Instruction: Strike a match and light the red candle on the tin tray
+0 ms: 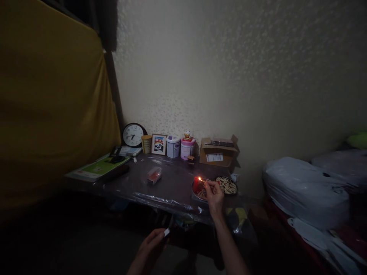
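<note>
Closest to the camera, below and left of the burning tip, my left hand (150,244) curls with thumb and forefinger clamped on a small white piece (166,232); I cannot tell what it is, nor how the other fingers lie beneath it. Farther ahead and to the right, my right hand (214,195) has thumb and fingertips pressed together on a lit match (202,180). Its flame (200,178) points away from those fingertips, right by the top of a red candle (196,185), which stands just to their left in a round dish (196,196); whether the two touch, I cannot tell. Just right of my right fingers sits a speckled dish (235,190). What worries me most is how short the match looks: if I linger, the flame could creep back and sting my fingertips, and a flinch could drop it on the clear plastic sheet (172,173) left of them, which would probably melt. Pressing sideways might tip the candle, since its footing is hard to see. Beyond my right fingers, the cardboard box (218,156) could catch from a careless swing. My left pinch seems light, so the white piece could slip into the dark below.
</note>
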`<state>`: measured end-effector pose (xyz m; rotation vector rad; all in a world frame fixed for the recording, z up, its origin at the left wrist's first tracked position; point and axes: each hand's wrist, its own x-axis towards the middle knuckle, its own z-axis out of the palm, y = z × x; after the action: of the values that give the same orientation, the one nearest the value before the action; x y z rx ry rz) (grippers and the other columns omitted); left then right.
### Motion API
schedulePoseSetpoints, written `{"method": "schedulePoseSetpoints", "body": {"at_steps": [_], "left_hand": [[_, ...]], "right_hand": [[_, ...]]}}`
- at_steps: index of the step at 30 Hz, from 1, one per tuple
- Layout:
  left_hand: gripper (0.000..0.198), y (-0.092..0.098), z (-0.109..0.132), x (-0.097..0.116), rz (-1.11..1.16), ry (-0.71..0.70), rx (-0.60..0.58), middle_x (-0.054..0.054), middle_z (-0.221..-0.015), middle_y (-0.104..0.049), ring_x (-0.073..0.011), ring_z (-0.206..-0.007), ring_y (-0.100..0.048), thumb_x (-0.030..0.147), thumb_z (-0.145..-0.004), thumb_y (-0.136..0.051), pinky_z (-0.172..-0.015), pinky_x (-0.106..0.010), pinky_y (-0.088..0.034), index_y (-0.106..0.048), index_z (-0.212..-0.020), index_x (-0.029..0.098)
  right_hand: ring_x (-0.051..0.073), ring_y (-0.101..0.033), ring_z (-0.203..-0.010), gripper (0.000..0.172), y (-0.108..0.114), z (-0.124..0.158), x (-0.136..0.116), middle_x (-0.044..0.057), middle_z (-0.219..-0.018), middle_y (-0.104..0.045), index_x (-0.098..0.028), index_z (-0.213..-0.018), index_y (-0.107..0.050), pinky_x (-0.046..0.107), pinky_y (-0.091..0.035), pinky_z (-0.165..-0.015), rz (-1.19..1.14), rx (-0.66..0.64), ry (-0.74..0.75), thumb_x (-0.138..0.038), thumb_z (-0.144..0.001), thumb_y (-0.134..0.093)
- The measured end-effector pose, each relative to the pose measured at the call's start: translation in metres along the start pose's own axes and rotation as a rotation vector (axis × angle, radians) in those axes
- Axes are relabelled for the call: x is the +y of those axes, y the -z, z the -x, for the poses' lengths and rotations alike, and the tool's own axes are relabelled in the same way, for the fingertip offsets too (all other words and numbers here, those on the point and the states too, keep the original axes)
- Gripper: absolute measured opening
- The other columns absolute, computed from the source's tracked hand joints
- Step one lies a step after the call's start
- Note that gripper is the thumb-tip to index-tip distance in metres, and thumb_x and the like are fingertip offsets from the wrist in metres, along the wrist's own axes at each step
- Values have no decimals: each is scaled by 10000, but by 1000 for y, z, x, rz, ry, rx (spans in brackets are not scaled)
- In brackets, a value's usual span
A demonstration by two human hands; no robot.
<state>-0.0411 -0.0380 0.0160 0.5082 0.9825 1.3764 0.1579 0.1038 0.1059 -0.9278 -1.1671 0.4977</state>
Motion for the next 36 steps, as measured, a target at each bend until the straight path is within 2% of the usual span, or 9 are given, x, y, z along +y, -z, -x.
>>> {"method": "schedulePoseSetpoints", "body": {"at_steps": [6,10,15,21,28,32,36], "left_hand": [[331,1,-1,0,8,15,-23,-44,-664,-670,-170,-636,-568,441,-533,-727,-629,-280,-387,-683,-725,176],[306,-7,10,12,-22,20,-20,-45,-690,-674,-192,-694,-585,417,-525,-741,-678,-297,-402,-686,-715,183],[310,-14,21,23,-24,1,-72,-64,-723,-681,-233,-760,-603,427,-547,-726,-740,-335,-413,-694,-734,182],[276,-7,14,17,4,25,-64,-54,-733,-683,-199,-754,-600,379,-552,-743,-731,-300,-421,-690,-739,183],[283,-10,18,21,-35,9,-52,-53,-724,-679,-228,-772,-605,425,-558,-723,-750,-342,-417,-688,-730,202],[349,-5,9,12,-67,8,19,-57,-719,-678,-236,-766,-598,471,-498,-731,-717,-335,-410,-685,-718,204],[348,1,-1,2,-32,7,10,-52,-696,-669,-216,-737,-588,459,-498,-738,-696,-311,-401,-686,-715,192]], "right_hand": [[172,-607,-658,207,-2,-2,1,33,-705,-649,-162,-750,-611,310,-498,-646,-8,7,-16,-362,-695,-608],[175,-617,-650,206,-5,-4,4,39,-698,-654,-159,-754,-611,305,-503,-623,-15,1,-33,-355,-690,-603],[174,-611,-645,208,-10,-7,9,45,-704,-661,-161,-726,-617,310,-496,-630,1,28,-37,-363,-677,-601],[173,-608,-645,238,-14,-7,14,49,-704,-668,-155,-732,-624,305,-491,-628,23,46,-46,-385,-682,-592],[173,-604,-617,251,-16,-7,16,50,-689,-659,-149,-739,-625,297,-486,-589,37,47,-65,-391,-688,-585],[172,-595,-617,262,-16,-8,18,51,-687,-650,-143,-741,-625,303,-480,-604,43,45,-70,-396,-682,-590],[173,-591,-643,274,-16,-9,19,52,-709,-652,-144,-749,-627,304,-475,-629,47,40,-66,-406,-682,-585]]}}
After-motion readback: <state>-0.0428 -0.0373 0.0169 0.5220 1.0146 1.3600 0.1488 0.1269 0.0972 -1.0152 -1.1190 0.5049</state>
